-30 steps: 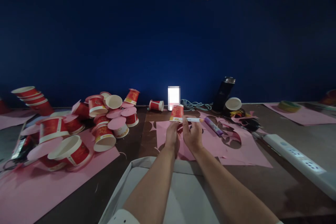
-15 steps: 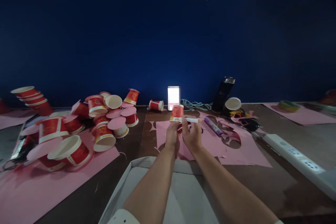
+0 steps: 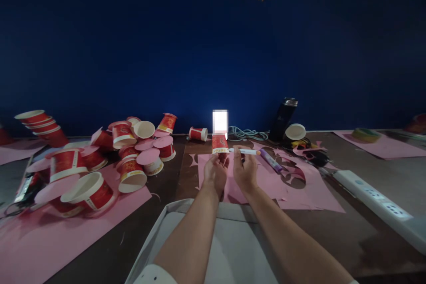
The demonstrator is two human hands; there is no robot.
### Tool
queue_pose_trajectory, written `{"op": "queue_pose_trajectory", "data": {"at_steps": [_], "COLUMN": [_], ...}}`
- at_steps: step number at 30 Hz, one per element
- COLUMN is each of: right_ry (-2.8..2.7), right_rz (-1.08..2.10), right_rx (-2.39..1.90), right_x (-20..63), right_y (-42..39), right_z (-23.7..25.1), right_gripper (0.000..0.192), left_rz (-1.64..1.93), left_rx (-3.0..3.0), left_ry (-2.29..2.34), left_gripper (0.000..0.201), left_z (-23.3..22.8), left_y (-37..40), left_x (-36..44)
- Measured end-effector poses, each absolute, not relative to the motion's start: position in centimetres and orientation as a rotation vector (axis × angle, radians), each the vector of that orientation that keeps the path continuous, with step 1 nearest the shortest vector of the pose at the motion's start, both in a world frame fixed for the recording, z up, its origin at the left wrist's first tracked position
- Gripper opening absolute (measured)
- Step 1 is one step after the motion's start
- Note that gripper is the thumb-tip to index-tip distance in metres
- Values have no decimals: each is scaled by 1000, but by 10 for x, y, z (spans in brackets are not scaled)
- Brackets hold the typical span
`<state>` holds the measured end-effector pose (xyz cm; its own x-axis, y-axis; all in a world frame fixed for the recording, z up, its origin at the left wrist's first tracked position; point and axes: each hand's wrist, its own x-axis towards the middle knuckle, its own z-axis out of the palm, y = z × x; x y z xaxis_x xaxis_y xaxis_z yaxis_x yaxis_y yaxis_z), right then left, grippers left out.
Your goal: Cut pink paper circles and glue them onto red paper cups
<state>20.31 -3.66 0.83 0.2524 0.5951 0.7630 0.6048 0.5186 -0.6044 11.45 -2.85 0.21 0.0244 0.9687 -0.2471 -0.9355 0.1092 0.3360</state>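
My left hand (image 3: 215, 173) grips a red paper cup (image 3: 220, 144) near its pale lower rim. The cup is held up in front of a bright white rectangle that is pixelated. In my right hand (image 3: 245, 171) is a white marker (image 3: 246, 151) with an orange end, its other end pointing left at the cup's side. Whether the marker touches the cup I cannot tell. Under both hands lies a pink paper sheet (image 3: 266, 182) with round cut-outs. Beside the right hand rests a purple tube (image 3: 271, 160).
Several red cups with pink paper discs (image 3: 149, 157) are heaped at left on a pink sheet (image 3: 109, 195). A stack of cups (image 3: 43, 126) leans farther left. At right are a dark flask (image 3: 283, 117), a cup on its side (image 3: 295, 132) and a white power strip (image 3: 372, 202).
The cup and my left hand have shifted slightly left. My right hand has drawn a little to the right with the marker, and the two hands are farther apart.
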Motion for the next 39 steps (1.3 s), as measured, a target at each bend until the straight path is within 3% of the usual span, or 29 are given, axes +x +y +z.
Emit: {"op": "queue_pose_trajectory", "data": {"at_steps": [10, 39], "right_ry": [-1433, -1455], "right_rz": [-18, -32], "right_rx": [-1178, -1178], "right_x": [203, 203], "right_y": [-35, -35], "right_z": [6, 5], "right_gripper": [24, 25], "left_rz": [1458, 1460], "left_rx": [48, 38], "left_ry": [449, 420], "left_gripper": [21, 20], "left_z": [7, 4], "left_y": [-28, -27], "left_x": [115, 114]}}
